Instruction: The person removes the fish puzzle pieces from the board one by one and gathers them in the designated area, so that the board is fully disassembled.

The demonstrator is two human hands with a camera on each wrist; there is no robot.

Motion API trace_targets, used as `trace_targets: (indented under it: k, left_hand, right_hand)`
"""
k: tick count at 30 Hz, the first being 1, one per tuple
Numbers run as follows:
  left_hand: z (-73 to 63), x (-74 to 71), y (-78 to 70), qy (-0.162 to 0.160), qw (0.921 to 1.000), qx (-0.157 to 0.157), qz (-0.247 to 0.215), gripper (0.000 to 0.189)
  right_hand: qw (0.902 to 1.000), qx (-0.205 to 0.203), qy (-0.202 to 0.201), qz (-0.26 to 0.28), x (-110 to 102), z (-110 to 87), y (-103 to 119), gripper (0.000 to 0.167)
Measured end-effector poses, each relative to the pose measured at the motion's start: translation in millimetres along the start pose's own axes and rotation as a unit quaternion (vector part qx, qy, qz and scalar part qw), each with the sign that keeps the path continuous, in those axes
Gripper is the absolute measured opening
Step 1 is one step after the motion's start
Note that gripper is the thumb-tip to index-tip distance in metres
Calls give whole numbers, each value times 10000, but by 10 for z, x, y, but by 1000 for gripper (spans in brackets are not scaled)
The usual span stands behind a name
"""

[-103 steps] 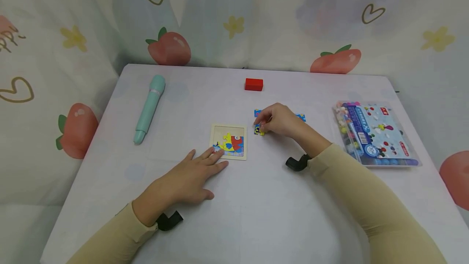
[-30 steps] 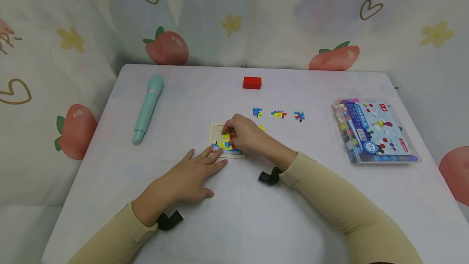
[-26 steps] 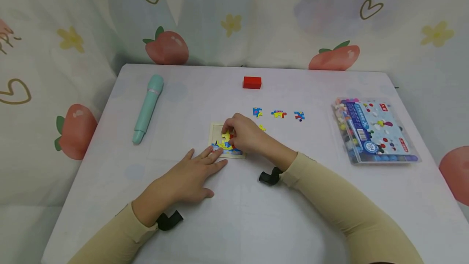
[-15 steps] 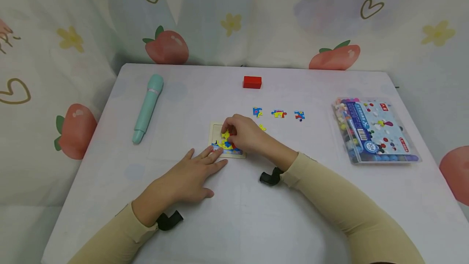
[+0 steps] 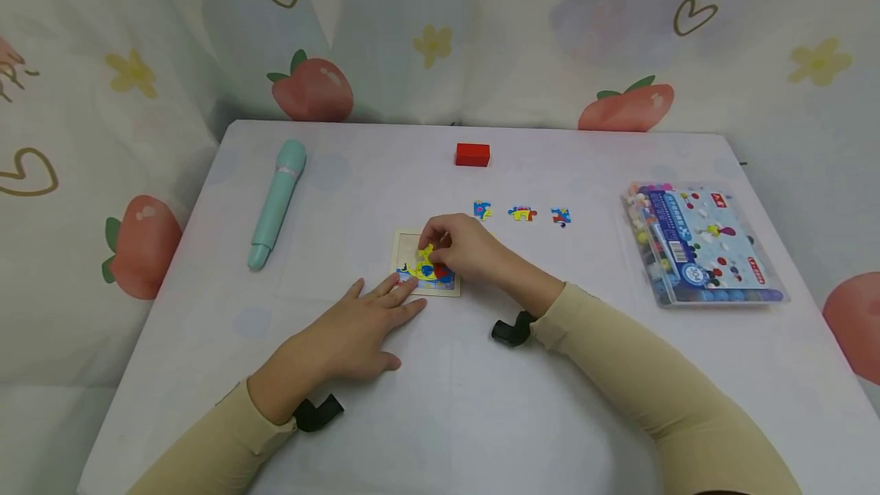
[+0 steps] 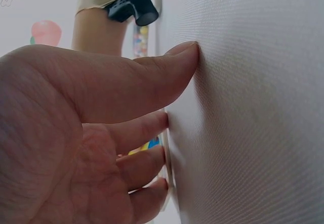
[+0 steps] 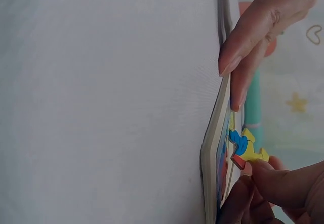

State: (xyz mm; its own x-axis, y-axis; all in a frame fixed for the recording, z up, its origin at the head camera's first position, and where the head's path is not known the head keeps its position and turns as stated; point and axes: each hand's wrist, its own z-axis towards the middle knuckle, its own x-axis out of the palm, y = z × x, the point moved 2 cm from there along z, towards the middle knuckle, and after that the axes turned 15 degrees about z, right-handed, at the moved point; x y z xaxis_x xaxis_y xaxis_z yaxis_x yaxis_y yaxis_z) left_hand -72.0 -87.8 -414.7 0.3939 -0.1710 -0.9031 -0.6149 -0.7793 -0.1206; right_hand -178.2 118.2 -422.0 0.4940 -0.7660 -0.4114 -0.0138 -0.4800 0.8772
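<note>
A small jigsaw puzzle tray with a pale wooden frame lies mid-table, partly filled with yellow, red and blue pieces. My right hand is over its right side. Between thumb and finger it pinches a yellow, blue and red puzzle piece, which stands tilted up from the tray in the right wrist view. My left hand lies with fingers spread, its fingertips on the tray's lower left edge and its thumb on the table. Three loose puzzle pieces, one blue, one yellow and one blue-red, lie behind the right hand.
A red block sits at the back of the white table. To the left lies a mint-green microphone-shaped stick. On the right is a clear plastic case of colourful beads with a printed label.
My right hand has moved left from the loose pieces to the tray, with a piece. Over the last second it shifts only slightly right. The left hand stays put.
</note>
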Motion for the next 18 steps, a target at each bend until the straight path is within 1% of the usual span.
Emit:
trace_targets:
  k: [8, 12, 15, 18]
  left_hand:
    - [5, 4, 12, -37, 10000, -16, 19, 90]
    - [7, 16, 19, -31, 10000, -30, -5, 90]
    - [9, 23, 18, -52, 10000, -17, -16, 90]
    - [12, 29, 14, -81, 10000, -17, -15, 89]
  right_hand:
    - [9992, -99, 162, 349, -76, 39, -12, 15]
    - [9986, -68, 264, 459, -114, 39, 15, 13]
    - [9985, -27, 261, 471, -174, 16, 34, 13]
    - [9991, -25, 158, 388, -284, -29, 35, 14]
